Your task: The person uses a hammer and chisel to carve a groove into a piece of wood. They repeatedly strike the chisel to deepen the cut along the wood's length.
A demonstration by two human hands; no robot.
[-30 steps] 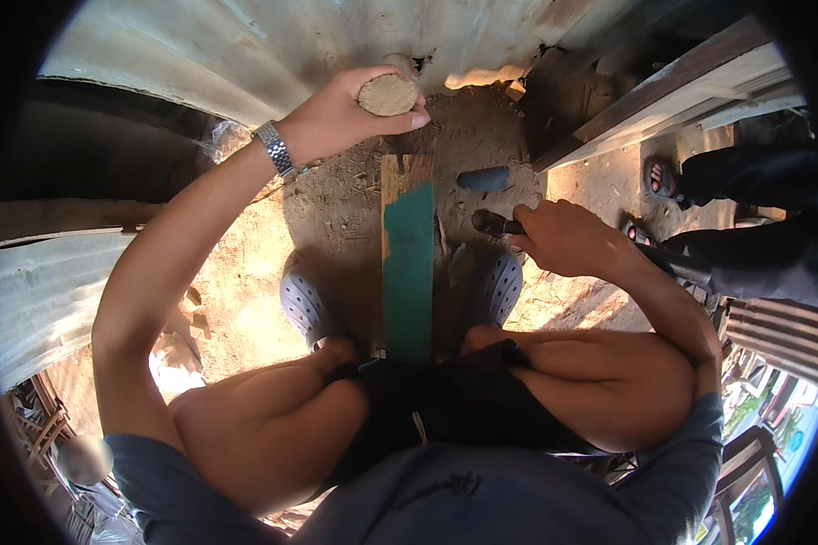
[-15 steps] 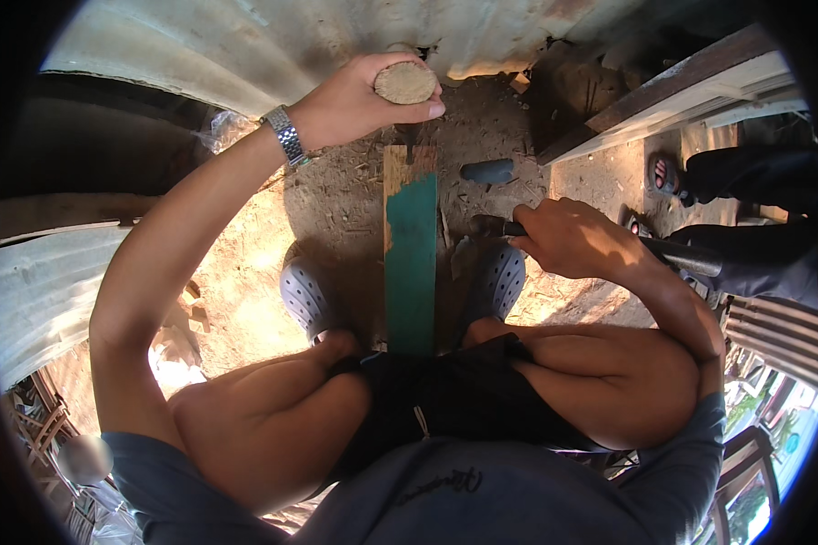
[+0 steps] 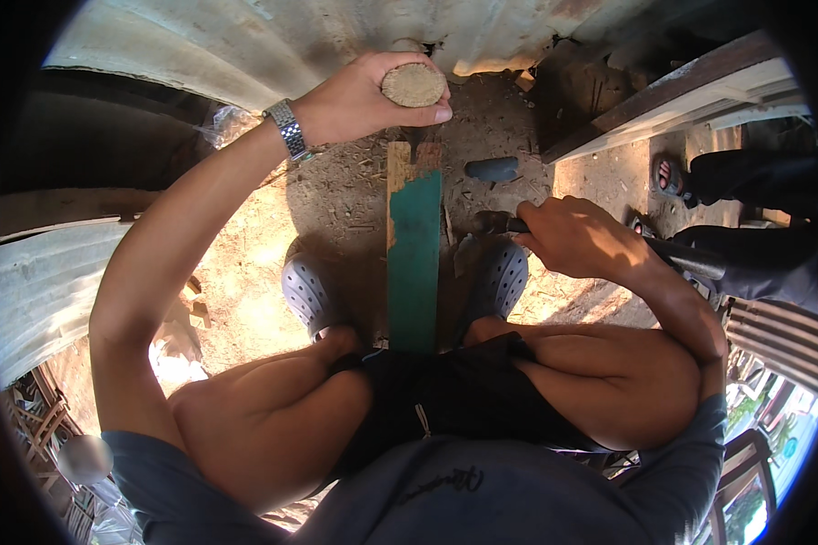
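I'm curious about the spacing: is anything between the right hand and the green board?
Only the dark tool that the right hand itself holds, its end pointing toward the green board. Nothing else visible stands between.

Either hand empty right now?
No, the left hand is wrapped around a round-ended tan piece, and the right hand grips a dark tool.

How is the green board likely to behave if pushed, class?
The green board looks likely to be stiff: its edges run straight and bare wood shows at its far end. Being flat-faced, it probably wouldn't roll. Its near end disappears beneath the shorts, so it might resist a push, though whether it's pinned is hidden.
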